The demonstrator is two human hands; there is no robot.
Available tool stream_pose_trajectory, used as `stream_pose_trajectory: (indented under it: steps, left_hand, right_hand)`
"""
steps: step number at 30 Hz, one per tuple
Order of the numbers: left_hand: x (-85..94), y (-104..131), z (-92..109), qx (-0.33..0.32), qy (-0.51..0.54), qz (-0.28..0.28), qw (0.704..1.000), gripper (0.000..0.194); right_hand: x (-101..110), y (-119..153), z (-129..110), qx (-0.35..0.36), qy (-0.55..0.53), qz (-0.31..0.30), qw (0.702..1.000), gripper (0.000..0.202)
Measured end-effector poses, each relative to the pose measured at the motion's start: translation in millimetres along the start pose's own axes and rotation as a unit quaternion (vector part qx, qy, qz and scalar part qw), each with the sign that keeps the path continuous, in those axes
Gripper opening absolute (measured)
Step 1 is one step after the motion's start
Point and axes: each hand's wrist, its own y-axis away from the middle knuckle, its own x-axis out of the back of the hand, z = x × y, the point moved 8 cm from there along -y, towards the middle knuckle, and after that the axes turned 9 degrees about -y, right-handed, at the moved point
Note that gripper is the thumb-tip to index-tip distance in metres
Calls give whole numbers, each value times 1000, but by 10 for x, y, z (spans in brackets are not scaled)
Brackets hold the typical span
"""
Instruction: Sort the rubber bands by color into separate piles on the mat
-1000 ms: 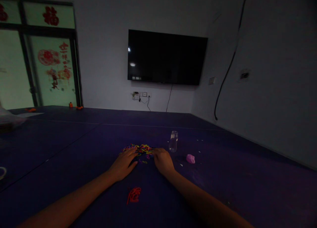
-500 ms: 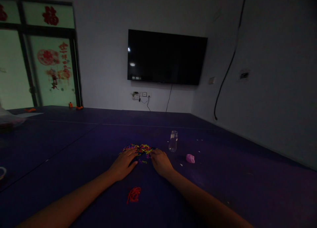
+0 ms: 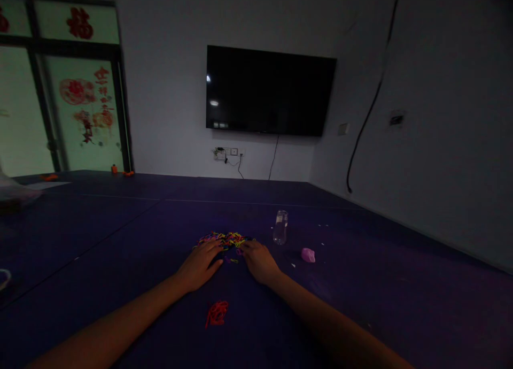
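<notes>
A pile of small loop-like pieces (image 3: 231,239) in yellow, pink, blue and other colours lies on the dark blue surface; their exact kind is hard to make out. At its left edge rests my left hand (image 3: 200,264), fingers stretched out over the pieces and thumb apart. My right hand (image 3: 259,262) lies at the right edge, its slightly bent fingers reaching onto the pieces, with nothing visibly held. Between and below the hands is a few loose pieces' cluster (image 3: 230,260). Nearer to me sits a separate red tangle of thin loops (image 3: 217,313).
A clear, open-topped bottle (image 3: 280,228) stands upright right of the pile. Beside it lies a crumpled pink lump (image 3: 308,255), with white scraps around. A pale plastic bag (image 3: 14,190) is at far left. A television (image 3: 270,91) hangs on the far wall.
My right hand has shifted slightly left, its fingers further onto the pile. My left hand stays nearly in place. The view has tilted down very slightly.
</notes>
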Motion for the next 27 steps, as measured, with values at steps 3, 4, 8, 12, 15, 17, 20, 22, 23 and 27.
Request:
stream_pose_trajectory:
  steps: [3,4,8,12,15,17,20,22,23,27]
  left_hand:
    - [-17,-4,-5,0,-2,-4,1000,34]
    - [-17,-4,-6,0,-2,-2,1000,34]
    - [-3,1,2,-3,1,6,1000,34]
    - [-1,1,0,4,13,-2,1000,34]
    - [-9,-3,-5,9,15,-8,1000,34]
    - [-18,-3,-12,11,12,-10,1000,35]
    - [-31,1,-17,9,7,-10,1000,36]
    - [-35,3,-21,9,4,-8,1000,37]
    - [-34,4,-22,8,3,-7,1000,37]
    - [-7,3,-8,2,0,4,1000,36]
  right_hand:
    - [2,0,-1,4,-3,2,1000,31]
    - [4,0,-3,6,-3,3,1000,31]
    - [13,5,-12,12,-5,9,1000,31]
    - [14,14,-32,33,-17,24,999,34]
    - [-11,5,-22,38,-19,26,999,35]
    - [-33,-8,-4,35,-16,22,999,35]
    - [-48,-24,8,37,-13,16,999,34]
    - [-41,-26,-2,44,-13,14,999,33]
    - [-34,-25,-11,48,-13,14,999,33]
    - [10,-11,-67,64,-20,27,997,33]
